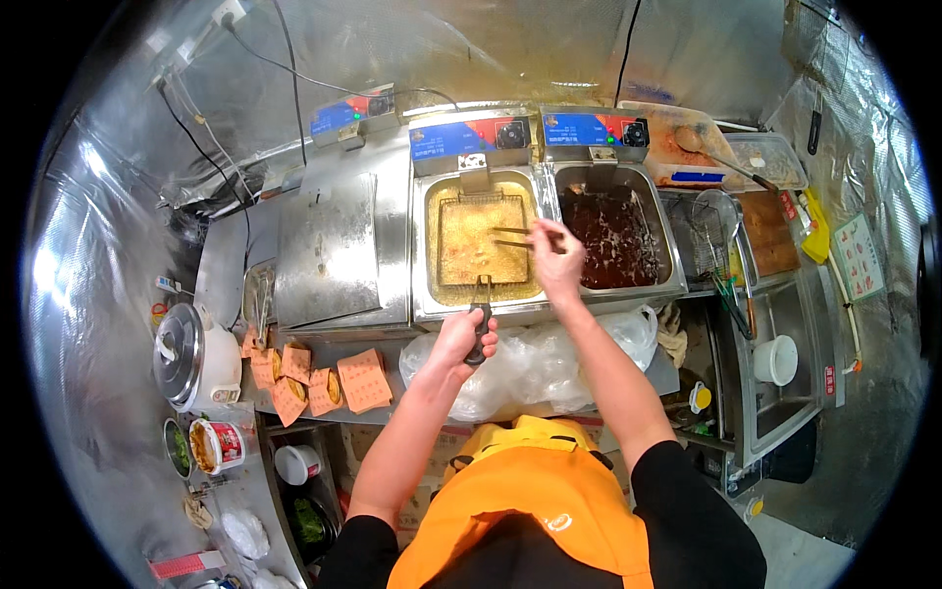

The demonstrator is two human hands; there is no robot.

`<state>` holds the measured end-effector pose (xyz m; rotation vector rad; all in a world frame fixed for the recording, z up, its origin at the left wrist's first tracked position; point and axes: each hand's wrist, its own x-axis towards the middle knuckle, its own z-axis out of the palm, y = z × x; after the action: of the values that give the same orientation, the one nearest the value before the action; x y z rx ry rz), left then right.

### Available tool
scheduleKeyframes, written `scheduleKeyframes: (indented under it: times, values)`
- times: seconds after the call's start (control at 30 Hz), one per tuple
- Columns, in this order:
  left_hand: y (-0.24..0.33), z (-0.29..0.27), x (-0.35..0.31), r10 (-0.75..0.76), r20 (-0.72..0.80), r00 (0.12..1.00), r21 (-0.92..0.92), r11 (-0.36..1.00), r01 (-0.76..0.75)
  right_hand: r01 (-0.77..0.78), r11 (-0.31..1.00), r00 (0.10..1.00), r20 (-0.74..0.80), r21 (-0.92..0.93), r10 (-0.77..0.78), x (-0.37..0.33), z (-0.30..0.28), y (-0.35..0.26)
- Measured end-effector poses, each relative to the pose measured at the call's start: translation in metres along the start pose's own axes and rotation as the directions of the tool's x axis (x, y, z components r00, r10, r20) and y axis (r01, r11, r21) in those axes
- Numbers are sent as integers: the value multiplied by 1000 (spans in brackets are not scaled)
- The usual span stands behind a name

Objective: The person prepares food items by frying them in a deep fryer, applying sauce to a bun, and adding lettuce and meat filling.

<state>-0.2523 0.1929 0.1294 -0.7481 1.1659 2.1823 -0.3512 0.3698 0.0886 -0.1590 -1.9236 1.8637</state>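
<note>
My left hand (466, 339) is wrapped round the black handle (479, 334) of a wire fry basket (442, 228). The basket sits in the left fryer tank (422, 257), where yellow oil (481, 211) foams and a few small pale pieces (481, 261) float. Over the tank's right side, my right hand (557, 257) closes on what look like slim tongs (512, 231). Their two dark prongs point left above the foam, apart from each other. I cannot tell whether they touch the oil.
Right of this tank is another fryer tank (669, 231) with dark oil. Filled paper pockets (326, 391) lie at the counter's left front, beside a white lidded pot (211, 358). Bunched clear plastic bags (540, 368) lie before the fryers. A wire strainer (714, 216) and sink (795, 393) are at right.
</note>
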Motion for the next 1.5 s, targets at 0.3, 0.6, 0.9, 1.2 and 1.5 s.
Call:
scheduleKeyframes:
  times: [0.3,0.6,0.9,1.2,1.5]
  values:
    - [1,-7,5,-9,-2,1000,-39,999,9,-70,990,993,99,122,58,-6,-1,-16]
    - [1,-13,-3,2,39,999,-17,1000,-1,91,995,993,74,-37,-88,-8,-20,-73]
    - [-4,-12,2,-13,25,1000,-40,999,14,208,975,966,173,-74,-193,-3,-11,-49]
    - [-7,-13,11,6,39,999,-59,998,-4,38,999,965,260,-34,-28,5,2,-28]
    - [-6,-8,2,9,31,999,-71,997,-7,-300,930,951,-16,211,310,-11,-60,15]
